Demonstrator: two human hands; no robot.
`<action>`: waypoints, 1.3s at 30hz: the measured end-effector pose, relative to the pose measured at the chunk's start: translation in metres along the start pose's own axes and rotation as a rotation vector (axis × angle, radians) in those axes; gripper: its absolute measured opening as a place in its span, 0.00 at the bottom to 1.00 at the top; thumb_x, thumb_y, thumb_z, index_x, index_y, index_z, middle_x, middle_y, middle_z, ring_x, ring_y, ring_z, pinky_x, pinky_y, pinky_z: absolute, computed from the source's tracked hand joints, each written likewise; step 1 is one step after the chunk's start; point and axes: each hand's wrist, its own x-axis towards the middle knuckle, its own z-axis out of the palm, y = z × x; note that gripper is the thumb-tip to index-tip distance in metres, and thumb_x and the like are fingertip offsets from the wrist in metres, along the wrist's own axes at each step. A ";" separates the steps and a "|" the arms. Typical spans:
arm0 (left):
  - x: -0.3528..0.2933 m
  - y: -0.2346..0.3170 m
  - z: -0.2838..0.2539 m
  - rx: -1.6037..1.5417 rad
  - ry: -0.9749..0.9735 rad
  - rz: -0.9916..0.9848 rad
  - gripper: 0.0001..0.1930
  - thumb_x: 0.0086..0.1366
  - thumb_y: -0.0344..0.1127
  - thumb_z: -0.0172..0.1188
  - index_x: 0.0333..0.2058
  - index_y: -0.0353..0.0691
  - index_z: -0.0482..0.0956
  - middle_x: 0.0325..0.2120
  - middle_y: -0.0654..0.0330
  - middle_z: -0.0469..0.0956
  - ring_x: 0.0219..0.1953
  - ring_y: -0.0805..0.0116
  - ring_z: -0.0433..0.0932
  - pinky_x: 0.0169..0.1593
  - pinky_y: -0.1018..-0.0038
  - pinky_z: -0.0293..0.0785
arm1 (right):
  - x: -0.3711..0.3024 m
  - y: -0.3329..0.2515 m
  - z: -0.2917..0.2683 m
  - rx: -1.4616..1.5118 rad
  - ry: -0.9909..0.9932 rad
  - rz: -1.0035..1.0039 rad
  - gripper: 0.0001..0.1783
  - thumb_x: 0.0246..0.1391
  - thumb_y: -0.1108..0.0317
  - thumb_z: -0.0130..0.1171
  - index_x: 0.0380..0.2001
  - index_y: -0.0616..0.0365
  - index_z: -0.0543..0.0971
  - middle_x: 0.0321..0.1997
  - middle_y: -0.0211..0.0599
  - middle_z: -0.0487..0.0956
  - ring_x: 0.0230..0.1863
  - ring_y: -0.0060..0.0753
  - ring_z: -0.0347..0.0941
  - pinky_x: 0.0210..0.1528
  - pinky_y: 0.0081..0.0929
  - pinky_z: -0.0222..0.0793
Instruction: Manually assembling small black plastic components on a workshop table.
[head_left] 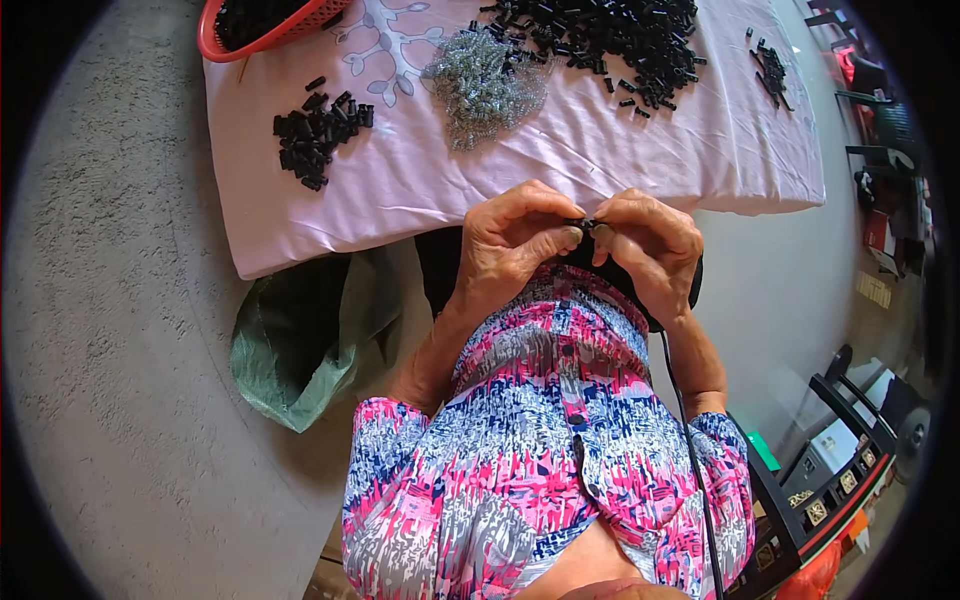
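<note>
Apparently black piece [588, 224] in both hands [508, 240] [652, 245], finger-covered, silvery heap [485, 85], red basket [270, 47].

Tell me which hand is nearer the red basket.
Left. In the picture, the left hand is below and right of the red basket; the right hand is also below it, but farther right.

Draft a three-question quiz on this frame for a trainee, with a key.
1. Multiple choice: what colour is the small piece that the left hand and right hand hold between their fingertips? (a) white (b) black (c) red
2. True or false: the red basket holds black pieces.
3. Short answer: what lies on the pink cloth between the small left pile and the large black pile?

Key: 1. b; 2. True; 3. A silvery heap.
</note>
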 end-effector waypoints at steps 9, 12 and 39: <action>-0.007 0.009 0.004 0.184 0.028 0.056 0.09 0.56 0.16 0.62 0.37 0.31 0.80 0.29 0.61 0.78 0.30 0.77 0.77 0.36 0.81 0.74 | -0.004 0.000 0.003 -0.230 0.001 -0.103 0.11 0.41 0.87 0.61 0.31 0.67 0.80 0.29 0.37 0.80 0.28 0.20 0.77 0.28 0.17 0.70; -0.007 0.012 0.001 0.180 0.012 -0.019 0.09 0.57 0.16 0.62 0.37 0.31 0.80 0.29 0.61 0.78 0.29 0.78 0.76 0.34 0.82 0.74 | 0.000 0.000 0.002 -0.295 -0.027 -0.183 0.11 0.39 0.86 0.62 0.31 0.66 0.80 0.29 0.38 0.80 0.27 0.23 0.77 0.28 0.19 0.71; -0.001 -0.024 -0.010 -0.613 -0.178 -0.313 0.22 0.58 0.24 0.67 0.47 0.38 0.66 0.34 0.57 0.80 0.32 0.74 0.80 0.35 0.79 0.78 | 0.004 0.011 -0.003 -0.514 -0.114 -0.467 0.28 0.32 0.65 0.77 0.40 0.63 0.80 0.38 0.41 0.79 0.37 0.40 0.76 0.38 0.31 0.74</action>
